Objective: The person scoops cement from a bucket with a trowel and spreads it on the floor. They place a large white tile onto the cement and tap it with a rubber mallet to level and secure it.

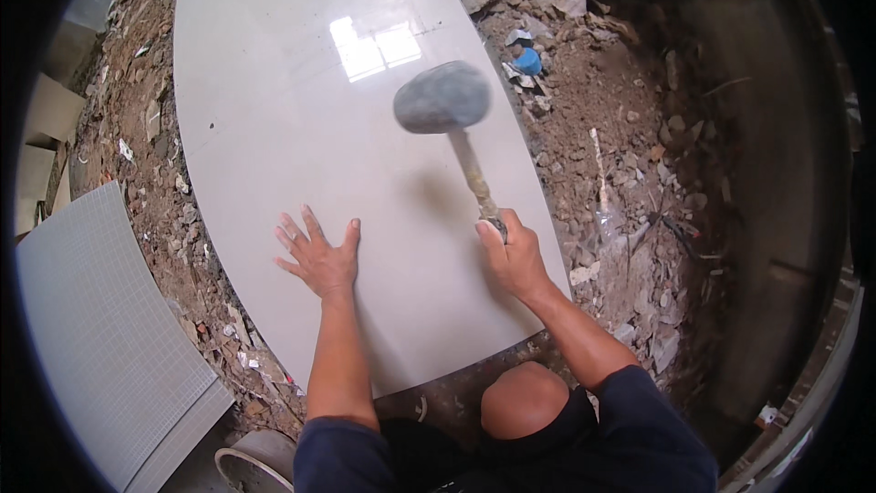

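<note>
A large glossy off-white tile slab lies flat on rubble ground before me, with a window reflection near its far end. My left hand rests on the slab, palm down with fingers spread. In my right hand is a rubber mallet, gripped by the lower end of its handle. The dark grey mallet head is raised over the slab, slightly blurred, and casts a soft shadow below it. My fingers wrap round the handle and are partly hidden.
Gridded tiles are stacked at the left, with a round bucket close by. Broken stones and soil border the slab, holding a blue scrap and a thin stick. A dark wall stands on the right.
</note>
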`<state>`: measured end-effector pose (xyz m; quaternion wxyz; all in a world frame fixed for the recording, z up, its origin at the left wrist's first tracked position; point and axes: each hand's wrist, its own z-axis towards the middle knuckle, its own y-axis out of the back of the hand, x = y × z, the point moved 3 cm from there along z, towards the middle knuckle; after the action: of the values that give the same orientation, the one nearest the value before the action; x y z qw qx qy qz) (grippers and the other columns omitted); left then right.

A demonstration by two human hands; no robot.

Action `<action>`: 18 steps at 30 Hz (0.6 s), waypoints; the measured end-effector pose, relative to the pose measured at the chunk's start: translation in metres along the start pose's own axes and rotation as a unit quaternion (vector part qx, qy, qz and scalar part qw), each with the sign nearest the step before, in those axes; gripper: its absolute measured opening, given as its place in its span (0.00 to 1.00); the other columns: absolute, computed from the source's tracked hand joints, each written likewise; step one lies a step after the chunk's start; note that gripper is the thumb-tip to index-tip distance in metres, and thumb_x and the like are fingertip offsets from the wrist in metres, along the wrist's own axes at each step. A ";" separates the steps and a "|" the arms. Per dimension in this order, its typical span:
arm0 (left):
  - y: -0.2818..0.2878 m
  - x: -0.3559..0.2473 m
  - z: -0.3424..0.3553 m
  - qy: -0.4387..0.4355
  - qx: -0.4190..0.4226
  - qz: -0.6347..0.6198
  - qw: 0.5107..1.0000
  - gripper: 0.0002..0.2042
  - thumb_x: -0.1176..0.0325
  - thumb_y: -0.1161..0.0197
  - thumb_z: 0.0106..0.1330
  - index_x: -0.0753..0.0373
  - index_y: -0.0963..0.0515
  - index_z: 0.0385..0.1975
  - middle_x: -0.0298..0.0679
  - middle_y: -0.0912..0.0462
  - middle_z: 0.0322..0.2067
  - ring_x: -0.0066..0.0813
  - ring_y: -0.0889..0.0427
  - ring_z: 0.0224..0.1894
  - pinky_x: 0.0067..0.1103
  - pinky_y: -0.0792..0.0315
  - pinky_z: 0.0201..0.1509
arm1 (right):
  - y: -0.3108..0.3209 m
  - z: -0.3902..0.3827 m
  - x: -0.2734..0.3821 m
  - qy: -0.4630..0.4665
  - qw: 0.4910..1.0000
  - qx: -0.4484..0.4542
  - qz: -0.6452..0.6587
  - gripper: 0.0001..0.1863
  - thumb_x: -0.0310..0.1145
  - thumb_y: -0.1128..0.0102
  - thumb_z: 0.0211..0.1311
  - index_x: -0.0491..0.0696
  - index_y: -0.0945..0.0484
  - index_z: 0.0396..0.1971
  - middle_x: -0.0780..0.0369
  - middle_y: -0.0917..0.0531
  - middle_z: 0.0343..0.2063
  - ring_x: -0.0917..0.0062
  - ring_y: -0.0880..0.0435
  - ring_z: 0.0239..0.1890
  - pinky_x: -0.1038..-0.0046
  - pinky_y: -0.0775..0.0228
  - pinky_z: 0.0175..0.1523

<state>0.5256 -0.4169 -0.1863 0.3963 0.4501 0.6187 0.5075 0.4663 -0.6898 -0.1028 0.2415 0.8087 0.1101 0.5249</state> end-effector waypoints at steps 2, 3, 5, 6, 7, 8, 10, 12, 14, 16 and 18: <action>-0.001 -0.001 0.002 0.001 0.001 0.003 1.000 0.47 0.31 0.43 0.54 0.50 0.45 0.71 0.46 0.56 0.73 0.48 0.61 0.75 0.58 0.67 0.71 | -0.007 0.001 -0.003 -0.079 0.996 0.011 0.049 0.21 0.46 0.46 0.68 0.39 0.28 0.36 0.45 0.20 0.21 0.47 0.19 0.28 0.53 0.30 0.33; -0.002 -0.003 0.005 0.001 -0.001 0.001 1.000 0.47 0.30 0.43 0.54 0.50 0.45 0.71 0.46 0.56 0.73 0.48 0.61 0.75 0.58 0.67 0.71 | -0.010 0.004 -0.001 -0.043 0.999 0.016 -0.006 0.21 0.46 0.46 0.68 0.39 0.28 0.36 0.45 0.20 0.22 0.48 0.19 0.28 0.53 0.30 0.34; -0.004 -0.004 0.007 0.000 -0.002 -0.003 1.000 0.47 0.30 0.44 0.54 0.51 0.45 0.72 0.47 0.56 0.73 0.49 0.61 0.75 0.58 0.68 0.71 | -0.015 0.011 -0.005 -0.042 0.990 0.059 -0.124 0.21 0.47 0.47 0.68 0.39 0.27 0.37 0.45 0.19 0.23 0.48 0.19 0.29 0.53 0.30 0.34; -0.004 -0.004 0.007 -0.003 -0.005 -0.006 1.000 0.47 0.30 0.44 0.55 0.51 0.45 0.72 0.47 0.56 0.73 0.49 0.61 0.75 0.58 0.68 0.71 | -0.015 0.013 -0.009 -0.040 0.990 0.081 -0.113 0.22 0.47 0.47 0.68 0.40 0.27 0.37 0.45 0.19 0.23 0.48 0.19 0.29 0.53 0.29 0.34; -0.003 -0.005 0.006 -0.006 -0.024 -0.010 1.000 0.47 0.29 0.45 0.55 0.51 0.46 0.72 0.48 0.56 0.73 0.49 0.62 0.75 0.58 0.68 0.71 | -0.014 0.018 -0.011 -0.030 0.991 0.089 -0.100 0.22 0.48 0.47 0.68 0.40 0.27 0.37 0.45 0.19 0.23 0.49 0.18 0.29 0.53 0.29 0.35; -0.004 -0.004 0.005 -0.002 -0.009 -0.008 1.000 0.48 0.29 0.45 0.55 0.51 0.46 0.72 0.48 0.56 0.73 0.49 0.62 0.75 0.57 0.69 0.71 | -0.012 0.019 -0.014 -0.013 0.993 0.078 -0.086 0.22 0.48 0.47 0.68 0.40 0.27 0.37 0.46 0.19 0.22 0.49 0.18 0.29 0.53 0.28 0.35; -0.002 -0.005 0.005 -0.009 -0.022 -0.016 1.000 0.48 0.29 0.45 0.55 0.51 0.47 0.72 0.47 0.56 0.73 0.48 0.62 0.75 0.57 0.69 0.71 | -0.009 0.023 -0.020 -0.014 0.989 0.068 -0.132 0.22 0.48 0.47 0.68 0.40 0.27 0.36 0.46 0.19 0.22 0.49 0.18 0.29 0.53 0.28 0.36; 0.000 -0.005 0.011 -0.011 0.002 0.001 1.000 0.47 0.30 0.47 0.57 0.52 0.47 0.72 0.47 0.55 0.73 0.47 0.62 0.76 0.56 0.69 0.72 | -0.008 0.024 -0.023 0.003 0.983 0.060 -0.173 0.21 0.48 0.46 0.67 0.41 0.26 0.36 0.47 0.19 0.21 0.49 0.18 0.28 0.54 0.27 0.36; 0.006 -0.007 0.031 -0.021 -0.008 0.001 1.000 0.45 0.32 0.47 0.59 0.54 0.46 0.72 0.47 0.54 0.73 0.47 0.61 0.76 0.54 0.69 0.72 | -0.009 0.026 -0.025 0.035 0.977 0.041 -0.205 0.20 0.48 0.46 0.67 0.42 0.26 0.37 0.48 0.18 0.22 0.49 0.18 0.28 0.54 0.27 0.36; 0.012 -0.017 0.069 -0.044 -0.037 -0.016 0.998 0.42 0.37 0.45 0.61 0.57 0.45 0.71 0.47 0.52 0.73 0.47 0.59 0.75 0.53 0.67 0.73 | -0.013 0.029 -0.031 0.032 0.974 0.055 -0.217 0.20 0.47 0.45 0.67 0.42 0.26 0.37 0.48 0.18 0.22 0.50 0.18 0.27 0.55 0.27 0.35; 0.016 -0.025 0.114 -0.053 -0.051 -0.029 0.997 0.42 0.37 0.48 0.63 0.57 0.45 0.71 0.46 0.51 0.73 0.46 0.58 0.75 0.52 0.67 0.73 | -0.016 0.034 -0.039 0.030 0.973 0.057 -0.223 0.20 0.47 0.45 0.67 0.42 0.26 0.37 0.48 0.18 0.22 0.50 0.18 0.27 0.55 0.27 0.34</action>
<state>0.6434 -0.4091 -0.1892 0.4656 0.4372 0.5833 0.5019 0.4817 -0.7022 -0.1529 0.3029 0.7602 0.3246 0.4743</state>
